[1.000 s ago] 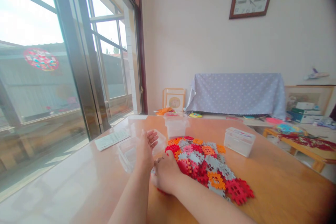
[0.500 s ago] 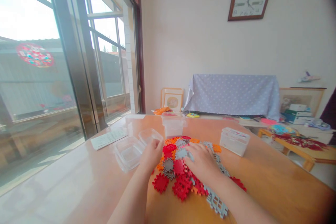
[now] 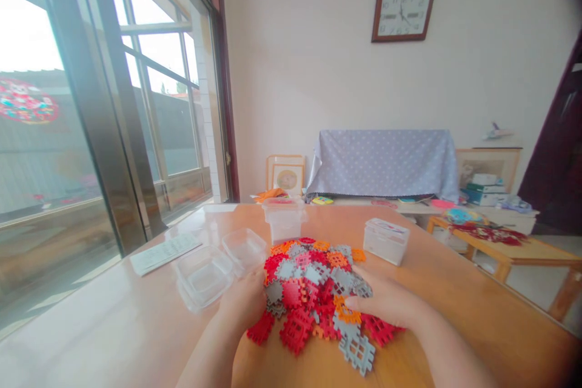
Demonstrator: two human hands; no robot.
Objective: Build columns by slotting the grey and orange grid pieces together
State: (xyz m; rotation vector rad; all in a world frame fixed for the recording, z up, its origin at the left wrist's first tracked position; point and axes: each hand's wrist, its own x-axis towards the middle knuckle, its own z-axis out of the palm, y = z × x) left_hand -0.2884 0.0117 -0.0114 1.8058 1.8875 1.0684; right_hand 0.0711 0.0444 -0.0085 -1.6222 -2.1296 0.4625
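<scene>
A heap of interlocking plastic building tiles (image 3: 295, 294) in red, grey and orange lies on the table, with notched edges; some have window-like grids. My left hand (image 3: 245, 298) rests against the heap's left side, its fingers along the edge and partly hard to see. On the right side, my right hand (image 3: 384, 298) is cupped around the heap with thumb and fingers apart. Its thumb touches or lies just over an orange tile (image 3: 348, 310). A grey grid tile (image 3: 357, 351) sits at the front of the heap, and a red tile (image 3: 379, 328) lies under my right wrist.
Two clear plastic pieces, a tub (image 3: 204, 276) and a shallower one (image 3: 245, 247), lie left of the heap. Behind it stands a clear container (image 3: 284, 221); a lidded box (image 3: 386, 242) is at right. A printed sheet (image 3: 164, 253) lies near the window side.
My right hand has moved off the top of the heap to its right side. My left hand has come lower against the left edge. The camera view has turned slightly right.
</scene>
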